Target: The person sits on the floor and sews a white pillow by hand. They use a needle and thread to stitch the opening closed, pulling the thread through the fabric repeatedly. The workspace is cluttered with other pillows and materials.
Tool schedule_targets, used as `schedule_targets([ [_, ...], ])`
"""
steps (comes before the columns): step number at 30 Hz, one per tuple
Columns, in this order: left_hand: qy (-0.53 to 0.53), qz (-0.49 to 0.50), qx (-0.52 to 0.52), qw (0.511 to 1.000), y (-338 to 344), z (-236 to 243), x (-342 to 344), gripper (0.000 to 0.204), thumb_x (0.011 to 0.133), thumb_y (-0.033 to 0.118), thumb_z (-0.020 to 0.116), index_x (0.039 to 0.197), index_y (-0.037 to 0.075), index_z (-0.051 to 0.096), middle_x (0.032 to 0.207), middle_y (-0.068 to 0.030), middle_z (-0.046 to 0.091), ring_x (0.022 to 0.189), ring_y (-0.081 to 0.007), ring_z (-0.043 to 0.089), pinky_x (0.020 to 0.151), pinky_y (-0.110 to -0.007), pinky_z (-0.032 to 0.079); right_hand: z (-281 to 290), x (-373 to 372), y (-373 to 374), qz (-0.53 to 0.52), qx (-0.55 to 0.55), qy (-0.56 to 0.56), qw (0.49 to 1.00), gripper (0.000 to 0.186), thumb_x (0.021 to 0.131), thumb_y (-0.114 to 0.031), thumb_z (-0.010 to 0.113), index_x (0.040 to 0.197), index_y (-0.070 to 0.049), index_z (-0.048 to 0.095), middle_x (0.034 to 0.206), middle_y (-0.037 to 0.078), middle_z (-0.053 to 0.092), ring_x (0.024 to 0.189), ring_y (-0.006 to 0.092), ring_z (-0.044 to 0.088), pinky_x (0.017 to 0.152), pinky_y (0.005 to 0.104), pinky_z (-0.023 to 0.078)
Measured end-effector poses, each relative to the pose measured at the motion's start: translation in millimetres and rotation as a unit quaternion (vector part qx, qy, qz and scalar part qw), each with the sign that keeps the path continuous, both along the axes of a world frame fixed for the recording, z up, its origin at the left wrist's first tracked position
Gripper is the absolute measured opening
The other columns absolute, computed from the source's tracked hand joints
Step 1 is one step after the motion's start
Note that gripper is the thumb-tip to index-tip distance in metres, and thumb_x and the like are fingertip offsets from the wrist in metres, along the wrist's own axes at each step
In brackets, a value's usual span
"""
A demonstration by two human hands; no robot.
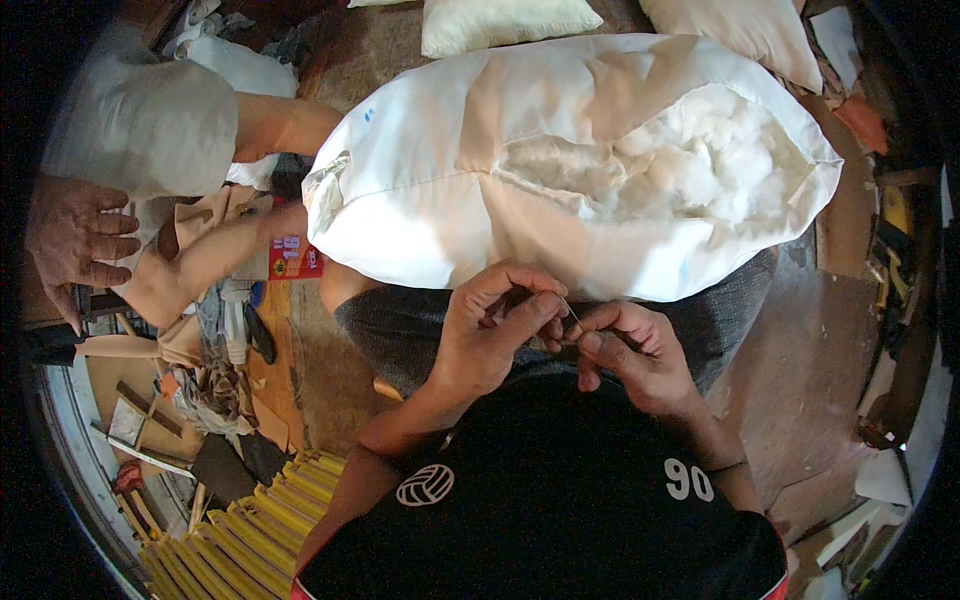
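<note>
My left hand (500,330) and my right hand (630,355) meet above my lap, fingers pinched round what looks like a thin needle (566,309); whether it carries thread is too small to tell. Just beyond them, across my dark-clad legs, lies a large stuffed white fabric case (400,200) on its side. Its seam gapes open toward the right end, showing fluffy white filling (725,165). Neither hand appears to touch the case.
Another person's hand (85,235) and bare legs are close at the left. Cream pillows (510,22) lie beyond the case. A yellow slatted object (240,535) and scraps of cloth and wood lie at lower left. More scraps line the right edge.
</note>
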State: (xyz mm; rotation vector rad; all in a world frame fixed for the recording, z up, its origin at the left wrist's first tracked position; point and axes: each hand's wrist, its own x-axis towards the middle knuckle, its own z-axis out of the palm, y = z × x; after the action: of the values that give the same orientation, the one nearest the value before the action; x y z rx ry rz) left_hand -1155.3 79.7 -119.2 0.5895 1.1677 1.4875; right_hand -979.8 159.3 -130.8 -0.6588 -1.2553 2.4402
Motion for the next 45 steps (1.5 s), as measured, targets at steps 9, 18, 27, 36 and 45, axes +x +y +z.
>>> schedule_targets([
  [9, 0.042, -0.029, -0.005, 0.999, 0.5, -1.0, -1.0, 0.006, 0.091, 0.004, 0.055, 0.096, 0.001, 0.055, 0.084, -0.0062, 0.059, 0.076, -0.0124, 0.058, 0.067, -0.025, 0.049, -2.9, -0.9, 1.0, 0.005, -0.04, 0.019, 0.999, 0.016, 0.094, -0.011, 0.056, 0.101, 0.004, 0.059, 0.079, 0.006, 0.06, 0.063, 0.0117, 0.056, 0.06, 0.0252, 0.047],
  [18, 0.125, -0.018, 0.048, 0.991, -11.0, -5.3, 2.3, 0.01, 0.09, 0.004, 0.058, 0.099, 0.002, 0.057, 0.088, -0.0041, 0.057, 0.075, -0.0091, 0.056, 0.067, -0.023, 0.047, -5.3, -7.9, -0.1, 0.042, 0.051, -0.041, 0.997, 0.014, 0.094, -0.009, 0.055, 0.098, 0.004, 0.059, 0.083, 0.008, 0.063, 0.07, 0.014, 0.061, 0.066, 0.026, 0.048],
  [27, 0.323, 0.292, 0.113, 0.893, -71.3, -12.9, -60.2, 0.015, 0.095, 0.009, 0.05, 0.094, -0.003, 0.057, 0.074, -0.0097, 0.061, 0.059, -0.0126, 0.057, 0.054, -0.025, 0.045, -52.6, -18.0, -15.8, 0.101, 0.338, -0.138, 0.926, 0.008, 0.083, -0.001, 0.065, 0.09, -0.003, 0.067, 0.089, 0.01, 0.065, 0.089, 0.0221, 0.06, 0.079, 0.0309, 0.047],
  [36, 0.642, 0.413, -0.371, 0.529, -361.5, -316.4, -222.4, 0.028, 0.088, 0.022, 0.059, 0.108, 0.001, 0.059, 0.076, -0.011, 0.062, 0.073, -0.0199, 0.058, 0.072, -0.033, 0.048, -67.5, -43.8, -14.7, 0.157, 0.429, -0.107, 0.883, 0.015, 0.076, 0.001, 0.069, 0.09, -0.005, 0.068, 0.09, 0.01, 0.065, 0.088, 0.0237, 0.06, 0.081, 0.034, 0.046],
  [45, 0.284, 0.23, -0.659, 0.658, -348.4, -415.2, -138.1, 0.029, 0.088, 0.021, 0.059, 0.111, 0.003, 0.056, 0.08, -0.0063, 0.061, 0.071, -0.0173, 0.056, 0.066, -0.03, 0.046, -47.8, -41.2, -15.8, 0.214, 0.407, -0.172, 0.871, 0.012, 0.078, 0.002, 0.066, 0.089, -0.003, 0.064, 0.09, 0.009, 0.065, 0.086, 0.0217, 0.061, 0.079, 0.0312, 0.047],
])
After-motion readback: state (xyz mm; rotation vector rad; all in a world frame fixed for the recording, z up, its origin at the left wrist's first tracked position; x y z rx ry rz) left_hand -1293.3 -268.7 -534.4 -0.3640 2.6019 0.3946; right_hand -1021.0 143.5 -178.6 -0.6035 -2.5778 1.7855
